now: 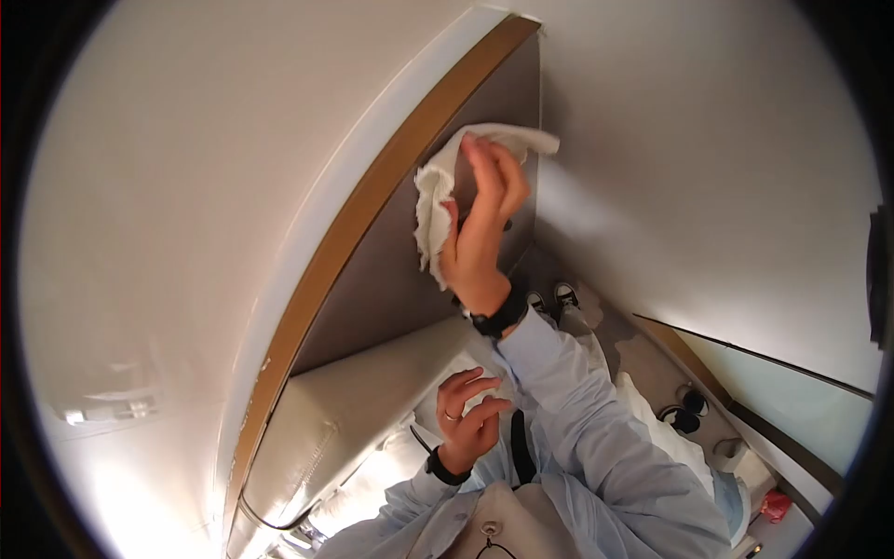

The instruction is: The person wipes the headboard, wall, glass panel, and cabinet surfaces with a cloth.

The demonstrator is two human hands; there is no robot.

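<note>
My right hand (485,228) is raised against the grey-brown panel (372,298), with a frayed off-white cloth (435,219) under its fingers and thumb. The cloth spreads past the fingers on both sides, and one end sticks out to the right. A dark band circles that wrist. Lower down, in front of my chest, my left hand (468,416) is held in the air with its fingers apart and loosely bent, holding nothing. It has a ring on one finger and a black band at the wrist.
A curved brown wooden trim (358,210) borders the panel on the left. A pale padded headboard (345,401) lies below. The white wall (689,168) rises on the right. Dark shoes (682,416) stand on the floor, near a red item (775,506).
</note>
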